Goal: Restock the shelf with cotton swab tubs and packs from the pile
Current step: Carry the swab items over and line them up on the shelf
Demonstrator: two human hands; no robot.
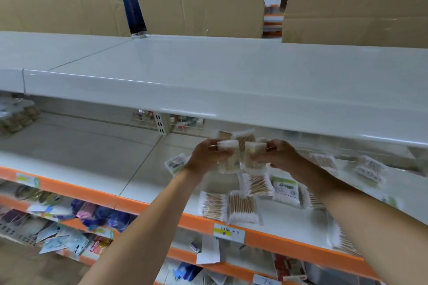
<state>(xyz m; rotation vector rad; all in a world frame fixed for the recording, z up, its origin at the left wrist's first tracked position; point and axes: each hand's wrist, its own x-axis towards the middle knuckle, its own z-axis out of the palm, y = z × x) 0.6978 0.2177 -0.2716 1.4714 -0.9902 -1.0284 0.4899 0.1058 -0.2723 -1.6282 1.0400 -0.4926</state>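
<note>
I see the white shelf (97, 155) with the orange front edge running across the middle of the frame, and the pile of swab packs (243, 206) lies loose on it at lower right of centre. Between my hands, at frame centre, I hold a bunch of packs (240, 152) above that shelf. They look light, soft-sided and slick in their film, so I judge a squeeze across the flat faces safest. My left hand (206, 157) and right hand (282, 155) reach forward, palms facing, fingers (225, 153) curled and clamped on the bunch from both sides.
</note>
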